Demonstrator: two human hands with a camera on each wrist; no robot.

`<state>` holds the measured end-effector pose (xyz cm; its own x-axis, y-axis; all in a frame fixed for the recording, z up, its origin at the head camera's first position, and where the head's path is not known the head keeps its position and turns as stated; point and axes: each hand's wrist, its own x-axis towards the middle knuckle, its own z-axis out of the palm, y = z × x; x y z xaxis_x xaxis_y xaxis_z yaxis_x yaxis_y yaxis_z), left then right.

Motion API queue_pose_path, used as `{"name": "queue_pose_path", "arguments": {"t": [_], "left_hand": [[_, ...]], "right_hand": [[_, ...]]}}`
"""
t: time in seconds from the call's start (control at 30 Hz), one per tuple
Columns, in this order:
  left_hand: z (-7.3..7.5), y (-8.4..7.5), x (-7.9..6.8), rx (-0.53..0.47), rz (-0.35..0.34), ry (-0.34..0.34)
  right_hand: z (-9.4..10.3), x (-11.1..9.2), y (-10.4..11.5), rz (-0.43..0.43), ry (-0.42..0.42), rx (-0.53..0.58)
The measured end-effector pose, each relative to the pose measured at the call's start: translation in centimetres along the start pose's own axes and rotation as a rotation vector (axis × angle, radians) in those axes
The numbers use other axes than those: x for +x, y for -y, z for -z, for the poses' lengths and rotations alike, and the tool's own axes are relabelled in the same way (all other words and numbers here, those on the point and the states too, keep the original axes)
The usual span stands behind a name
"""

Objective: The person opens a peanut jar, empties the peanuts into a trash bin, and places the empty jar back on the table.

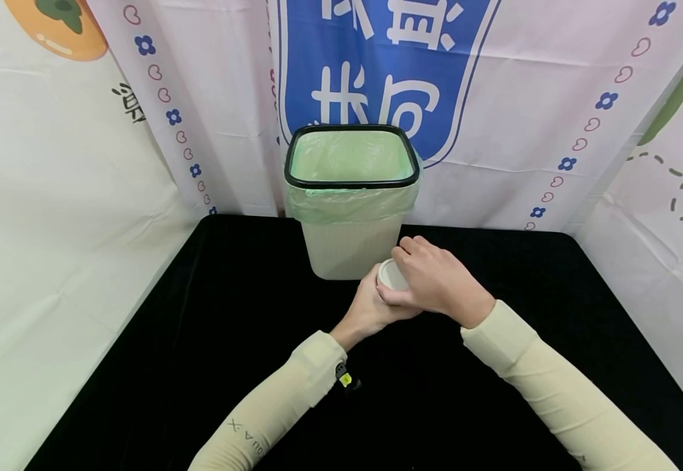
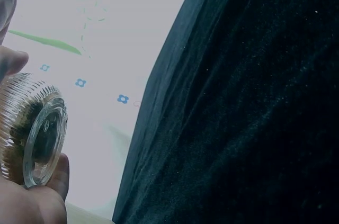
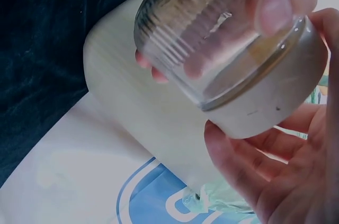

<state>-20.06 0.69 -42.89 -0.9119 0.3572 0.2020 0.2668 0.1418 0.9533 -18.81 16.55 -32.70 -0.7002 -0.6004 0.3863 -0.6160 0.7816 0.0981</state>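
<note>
A ribbed clear glass jar [image 3: 185,33] with a white lid [image 1: 391,275] is between both hands, in front of the bin. Something brownish [image 2: 21,134] shows through its glass in the left wrist view. My left hand [image 1: 371,306] grips the jar's body, fingers wrapped round the glass and thumb near the lid's edge. The right hand [image 1: 436,278] grips the lid from above, its thumb and fingers on opposite sides of the rim. In the right wrist view the jar is tilted and the lid sits on its mouth.
Behind the hands stands a pale waste bin [image 1: 350,245] with a black rim and a green liner bag [image 1: 353,204] folded over it. A black cloth [image 1: 247,314] covers the table. Printed white curtains [image 1: 518,118] surround the back and sides.
</note>
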Motion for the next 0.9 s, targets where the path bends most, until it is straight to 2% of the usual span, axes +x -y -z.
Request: {"name": "queue_pose_path", "arguments": {"t": [0.23, 0.43, 0.67, 0.9], "left_hand": [[0.08, -0.08, -0.04, -0.029, 0.018, 0.029], [0.11, -0.02, -0.11, -0.031, 0.007, 0.041], [0.10, 0.04, -0.07, -0.039, 0.008, 0.039], [0.09, -0.04, -0.18, -0.062, 0.033, 0.044]], "right_hand": [[0.34, -0.07, -0.35, 0.057, 0.014, 0.009], [0.59, -0.13, -0.52, 0.078, 0.037, 0.031], [0.71, -0.18, -0.66, 0.070, 0.058, 0.062], [0.98, -0.21, -0.65, 0.018, 0.088, 0.065]]}}
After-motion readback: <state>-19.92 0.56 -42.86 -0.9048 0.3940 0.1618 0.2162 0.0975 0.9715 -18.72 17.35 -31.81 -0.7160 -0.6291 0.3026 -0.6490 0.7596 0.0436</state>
